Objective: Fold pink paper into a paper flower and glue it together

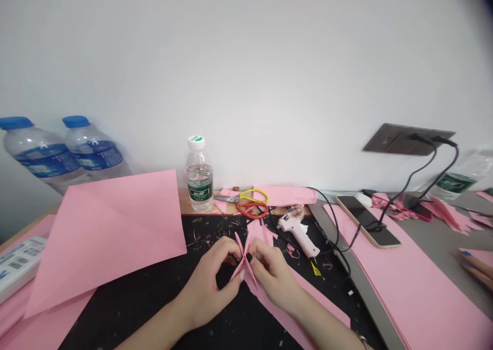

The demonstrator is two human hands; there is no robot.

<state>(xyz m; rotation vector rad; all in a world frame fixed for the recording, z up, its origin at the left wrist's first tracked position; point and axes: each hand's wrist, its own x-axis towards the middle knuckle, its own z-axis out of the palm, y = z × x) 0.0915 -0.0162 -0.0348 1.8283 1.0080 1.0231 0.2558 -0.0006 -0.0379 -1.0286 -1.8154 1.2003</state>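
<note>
Both the left hand (208, 283) and right hand (276, 275) pinch a folded pink paper piece (243, 261), fingertips (242, 275) hiding part of it.

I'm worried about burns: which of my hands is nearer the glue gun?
Right: your right hand is left of the pink glue gun; your left hand is farther left.

head camera | faces forward and down | left hand (210, 282), right hand (276, 277) near, lower centre | white wall (246, 83) beyond

Paper pc (245, 264) in hands (208, 284); btl (199, 186), scissors (240, 202) behind; glue gun (302, 235) R.
</note>
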